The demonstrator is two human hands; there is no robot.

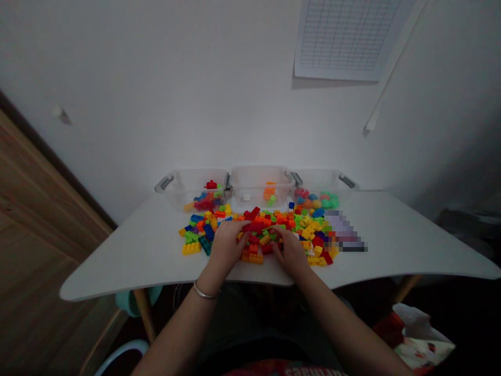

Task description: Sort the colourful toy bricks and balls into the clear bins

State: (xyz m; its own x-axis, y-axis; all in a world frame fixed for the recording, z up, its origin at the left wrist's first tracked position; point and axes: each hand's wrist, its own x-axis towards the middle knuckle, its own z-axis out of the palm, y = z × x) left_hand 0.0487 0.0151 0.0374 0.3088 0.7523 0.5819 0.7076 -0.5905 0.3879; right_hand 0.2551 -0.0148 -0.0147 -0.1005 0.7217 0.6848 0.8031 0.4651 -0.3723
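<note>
A spread of toy building blocks [252,258] in many colours covers the middle of the white table in front of me. My left hand [229,243] is over the pile, its fingers closed on a red toy piece [256,226]. Just to the right, my right hand [291,250] reaches into the blocks with thumb and fingers apart. Its fingertips are near a light green piece and small red blocks; I see nothing gripped in it. Parts of the blocks under both hands are hidden.
Behind the pile stand three clear plastic bins: the left bin [178,180] with mixed pieces, the middle bin [262,175] with a few blocks, the right bin [323,180] with coloured balls. A pixelated flat object [344,230] lies right of the blocks. The white table [117,261] has a curved front edge.
</note>
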